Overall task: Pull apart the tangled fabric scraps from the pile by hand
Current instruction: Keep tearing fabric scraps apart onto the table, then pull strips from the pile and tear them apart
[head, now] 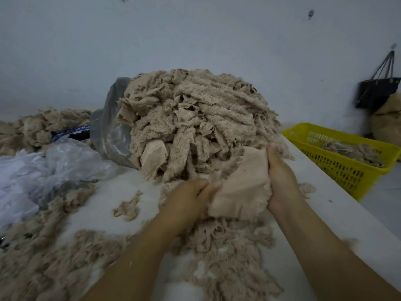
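Head view of a white bench (329, 216) set against a pale wall (195, 31). A tall pile (195, 118) of tangled beige fleece scraps stands at mid-bench, its far-left side leaning against a grey plastic bag (110, 127). At the near foot of the pile, both hands hold one smooth-faced beige scrap (240, 190) between them. The left hand (186, 198) has its fingers curled and pinches the scrap's left edge. The right hand (280, 177) grips the right edge, with the fingers running up along the cloth and wrapped behind it. The scrap's far end touches the pile; whether it is free of the tangle cannot be told.

Loose separated scraps (230, 261) lie on the bench just near of the hands and reach the near edge. A wider spread of shredded scraps (41, 263) covers the near-left corner, and a small tuft (128, 208) lies alone between that spread and the left hand. A crumpled clear plastic sheet (43, 170) sits at the left, with a further heap of scraps (43, 124) beyond it. To the right of the bench, a yellow slotted basket (347, 172) holds a thin layer of scraps. Far right, a black handbag (377, 92) hangs on the wall above a brown sack (388, 122).
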{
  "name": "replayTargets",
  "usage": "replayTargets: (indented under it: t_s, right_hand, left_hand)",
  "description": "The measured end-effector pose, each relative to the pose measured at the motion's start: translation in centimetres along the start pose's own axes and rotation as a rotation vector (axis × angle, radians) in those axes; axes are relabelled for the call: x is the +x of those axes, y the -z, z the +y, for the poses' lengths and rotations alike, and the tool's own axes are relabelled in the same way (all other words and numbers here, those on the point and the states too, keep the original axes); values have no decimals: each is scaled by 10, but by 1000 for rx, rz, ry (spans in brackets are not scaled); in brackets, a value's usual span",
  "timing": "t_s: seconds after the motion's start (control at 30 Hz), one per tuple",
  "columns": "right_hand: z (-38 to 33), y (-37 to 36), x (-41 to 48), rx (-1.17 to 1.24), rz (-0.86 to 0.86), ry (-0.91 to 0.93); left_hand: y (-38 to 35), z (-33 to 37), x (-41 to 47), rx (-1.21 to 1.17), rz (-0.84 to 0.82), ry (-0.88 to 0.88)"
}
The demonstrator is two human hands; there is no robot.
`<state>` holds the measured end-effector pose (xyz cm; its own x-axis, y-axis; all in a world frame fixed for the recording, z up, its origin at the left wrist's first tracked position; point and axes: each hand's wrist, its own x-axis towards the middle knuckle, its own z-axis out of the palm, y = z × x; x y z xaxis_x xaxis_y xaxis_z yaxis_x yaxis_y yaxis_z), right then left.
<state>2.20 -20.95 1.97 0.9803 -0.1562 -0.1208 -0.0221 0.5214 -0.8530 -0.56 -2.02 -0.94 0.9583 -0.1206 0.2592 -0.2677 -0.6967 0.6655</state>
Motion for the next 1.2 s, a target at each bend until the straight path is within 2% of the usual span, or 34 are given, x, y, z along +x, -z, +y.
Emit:
replayTargets:
  t_s: [0.07,0.13,0.23,0.3,0.33,0.4,0.5,0.6,0.67,0.73,0.83,0.9,1.0,1.07,1.13,1.2]
  right_hand:
    - [-8,10,6,103,68,-11]
    - [-11,16,9,158,65,-8]
    - [-9,13,8,148,-8,-33]
    - [-6,8,5,40,-45,-19]
    - [-4,6,2,-28,-69,-8]
    - [3,1,-5,-197,-132,51]
    - [15,-11,-19,-454,-302,216]
    - [23,-17,-23,-598,-409,350]
    - [26,-15,-21,-675,-453,368]
    - [28,-11,-16,-723,-445,349]
    - [28,-8,-13,-623,-407,263]
    - [25,-11,-17,-603,-423,297]
    - [27,-14,-15,-795,-410,473]
    - [27,-13,-11,-852,-252,537]
    - [24,-10,-5,-744,-71,438]
    - [18,-5,-3,-615,-7,362]
  left_hand:
    - [14,-8,4,4,169,122]
    - [25,-14,5,-33,278,210]
    - [19,-12,4,80,173,233]
    - [11,-4,-1,169,124,98]
    - [9,1,-4,124,96,24]
    - [5,15,-10,-213,32,-16]
    - [2,23,-13,-626,-31,76]
    - [3,21,-5,-941,63,107]
    - [9,18,-3,-1171,124,107]
    - [13,17,-2,-1295,116,63]
    - [12,17,-5,-1199,105,46]
    - [9,19,-8,-911,141,47]
    - [4,23,-13,-533,99,-23]
    - [3,25,-15,-452,68,-64]
    - [3,25,-14,-471,54,-86]
    - [4,23,-14,-511,57,-92]
